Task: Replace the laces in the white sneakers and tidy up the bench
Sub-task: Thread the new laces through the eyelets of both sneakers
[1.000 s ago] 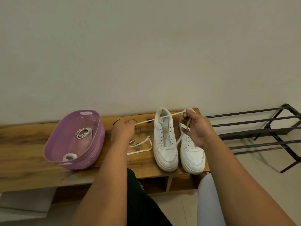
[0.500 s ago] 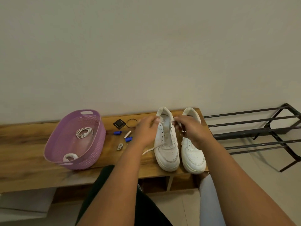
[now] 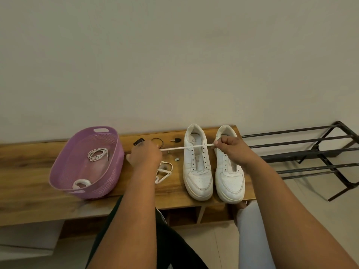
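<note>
Fingers of our right hand are curled and pinch one end of a white lace at the thumb and forefinger, above the collar of the right sneaker. Fingers of our left hand are curled round the same lace further along it; the exact finger contact is hidden behind the back of the hand. Between the two hands the lace runs taut and nearly level, passing over the opening of the left sneaker. Slack from the lace lies in loose loops on the bench just beside the left wrist.

Head view, task items: both white sneakers stand side by side on the right end of the wooden bench, toes toward us, heels toward the wall. Their eyelets show no lacing.

Head view, other items: a purple basket sits on the bench to the left of the left hand. It contains a coiled thin white lace near its middle and a second rolled white lace at its near wall. Small objects lie on the bench behind and between the hands: a small dark square item, a thin ring, a small key and a small grey piece. A black metal rack stands to the right of the bench, near the floor.
</note>
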